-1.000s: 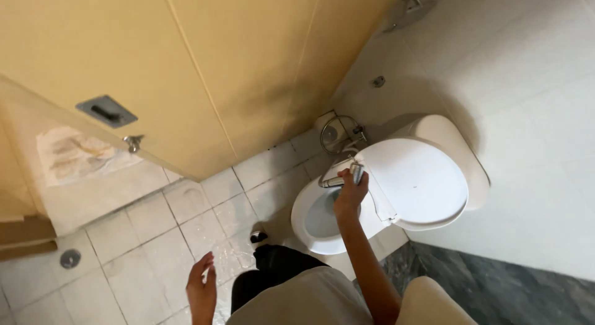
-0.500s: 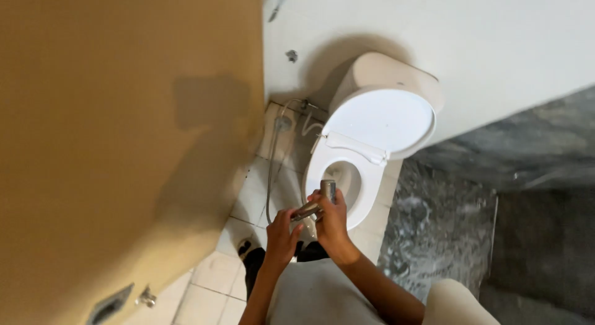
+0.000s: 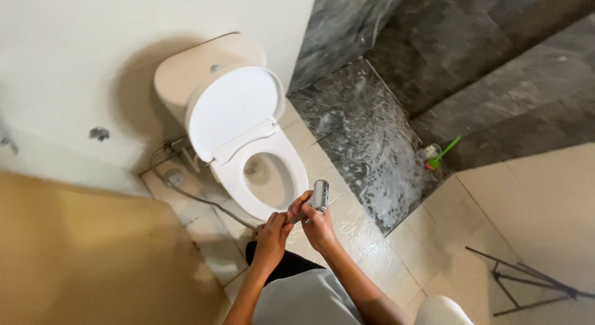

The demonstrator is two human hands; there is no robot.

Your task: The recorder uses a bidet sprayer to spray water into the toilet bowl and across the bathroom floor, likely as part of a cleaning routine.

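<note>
Chrome sprayer point(image 3: 318, 196) sits in the right hand's point(image 3: 318, 227) closed grip, just in front of the toilet point(image 3: 291, 170); the left hand point(image 3: 273, 235) clasps its handle end, where the hose point(image 3: 192, 198) joins. Rinsing the bowl looks to be in hand; aiming inward seems needed next. Right of the toilet lies a green brush point(image 3: 441, 154). No labels show.

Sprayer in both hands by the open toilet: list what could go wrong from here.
1. The chrome sprayer sits beside the bowl rim, not over the opening, so a squeeze might send water onto the floor.
2. The floor tiles by the person's feet already shine wet; a slip looks possible.
3. The hose trails across the floor beside the toilet, and the left hand and right hand could tug it taut or snag it.
</note>
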